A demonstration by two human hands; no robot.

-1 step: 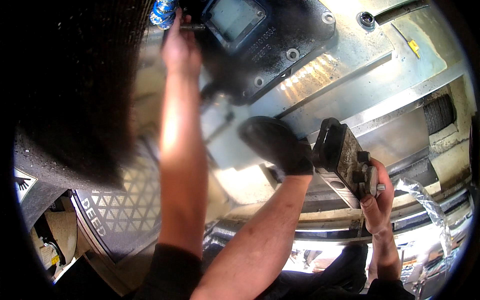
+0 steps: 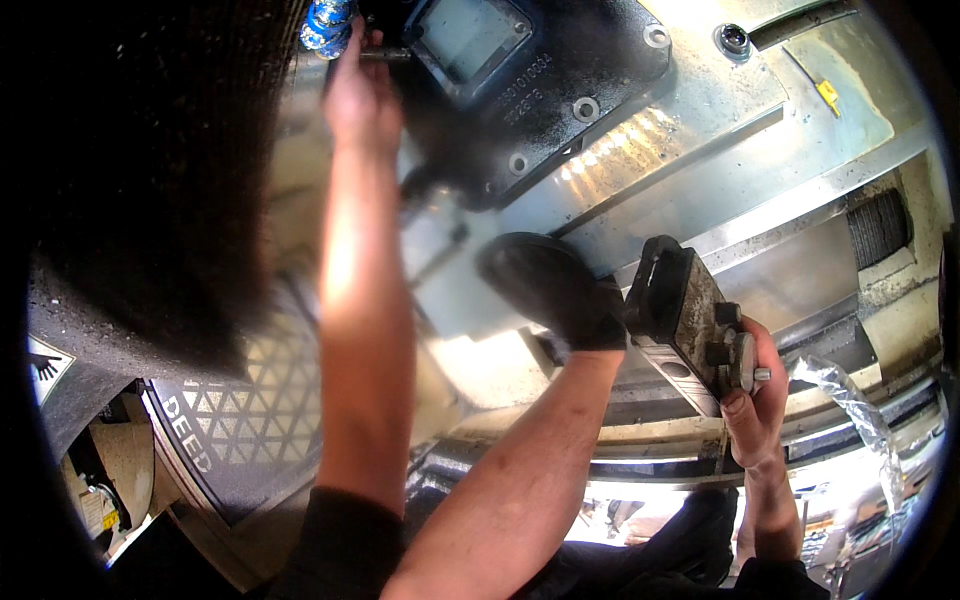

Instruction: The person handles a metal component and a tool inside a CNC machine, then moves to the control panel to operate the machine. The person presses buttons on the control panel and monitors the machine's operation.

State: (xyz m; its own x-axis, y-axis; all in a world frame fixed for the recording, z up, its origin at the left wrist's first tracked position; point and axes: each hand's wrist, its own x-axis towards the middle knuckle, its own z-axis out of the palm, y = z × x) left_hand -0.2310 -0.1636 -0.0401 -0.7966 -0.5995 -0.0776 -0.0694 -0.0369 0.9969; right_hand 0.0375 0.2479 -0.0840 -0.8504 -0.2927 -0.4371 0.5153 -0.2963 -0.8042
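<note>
Under-vehicle view, looking up. Left hand [image 2: 362, 95], bare, fingers closed around a thin dark metal tool shaft [image 2: 392, 55] at the upper left corner of the black cast housing with bolt holes [image 2: 560, 100]. A blue-wrapped cylinder [image 2: 328, 25] sits just beside it. Right hand [image 2: 550, 285], in a black glove, presses flat against the silver underbody panel [image 2: 690, 130]; fingers look spread, gripping nothing. Another person's bare hand [image 2: 752, 400] holds a grey metal bracket block with bolts [image 2: 685, 320] near the glove. To do it well: keep the shaft square on the fastener and brace with the gloved palm.
</note>
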